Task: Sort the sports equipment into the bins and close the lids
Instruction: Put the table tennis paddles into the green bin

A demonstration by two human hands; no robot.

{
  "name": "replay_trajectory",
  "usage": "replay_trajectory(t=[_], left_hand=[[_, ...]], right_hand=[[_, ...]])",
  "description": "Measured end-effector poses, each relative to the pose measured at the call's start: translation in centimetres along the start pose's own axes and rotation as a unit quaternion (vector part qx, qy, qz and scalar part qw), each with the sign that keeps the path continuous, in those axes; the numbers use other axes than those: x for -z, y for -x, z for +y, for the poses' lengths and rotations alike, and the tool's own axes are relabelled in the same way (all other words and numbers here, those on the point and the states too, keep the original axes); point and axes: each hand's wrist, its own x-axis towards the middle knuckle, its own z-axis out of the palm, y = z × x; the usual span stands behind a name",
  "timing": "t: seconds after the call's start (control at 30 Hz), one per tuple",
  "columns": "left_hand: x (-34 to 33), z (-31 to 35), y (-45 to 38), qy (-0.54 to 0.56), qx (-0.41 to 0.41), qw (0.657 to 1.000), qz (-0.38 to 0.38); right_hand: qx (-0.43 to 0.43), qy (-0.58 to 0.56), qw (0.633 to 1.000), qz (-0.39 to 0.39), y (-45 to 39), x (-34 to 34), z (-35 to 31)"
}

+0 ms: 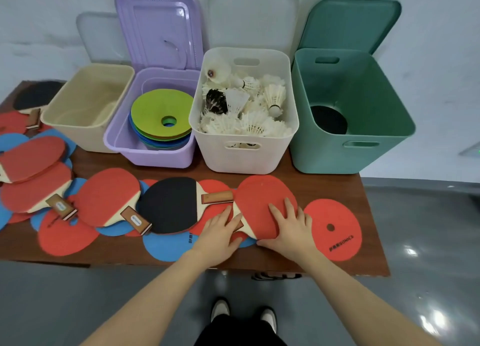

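Several table tennis paddles lie in a row along the brown table (368,215) on top of flat red and blue discs. My left hand (220,231) holds the handle of the rightmost red paddle (259,197) between thumb and fingers. My right hand (291,223) rests flat on that paddle's blade, fingers spread. A black paddle (168,205) lies just left of it. Behind stands the green bin (389,127) with a black paddle (328,119) inside. The purple bin (155,156) holds stacked discs (158,109), and the white bin (244,158) holds shuttlecocks (249,104).
A beige bin (78,130) stands at the back left. All bin lids stand up behind the bins against the wall. A red disc (335,228) lies alone near the table's right end. More red paddles (33,158) pile at the left. The table's front edge is at my forearms.
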Motion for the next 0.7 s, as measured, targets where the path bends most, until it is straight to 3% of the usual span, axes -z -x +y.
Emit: replay_trajectory(t=[0.17,0.37,0.53,0.7], left_hand=[[-0.3,1.3,0.1,-0.014,0.02,1.0,0.016],[-2.1,5.0,0.7,0.016,0.033,0.999,0.035],[-2.9,7.8,0.6,-0.028,-0.026,0.998,0.04],[-2.1,8.1,0.2,-0.036,0.023,0.997,0.06]], right_hand=[[0.074,-0.023,0.996,0.047,-0.4,1.6,1.9],[0.125,-0.021,0.991,0.044,-0.5,2.2,5.5],[0.111,-0.048,0.989,0.086,0.5,1.4,8.1],[0.074,-0.034,0.992,0.092,1.3,0.3,7.8]])
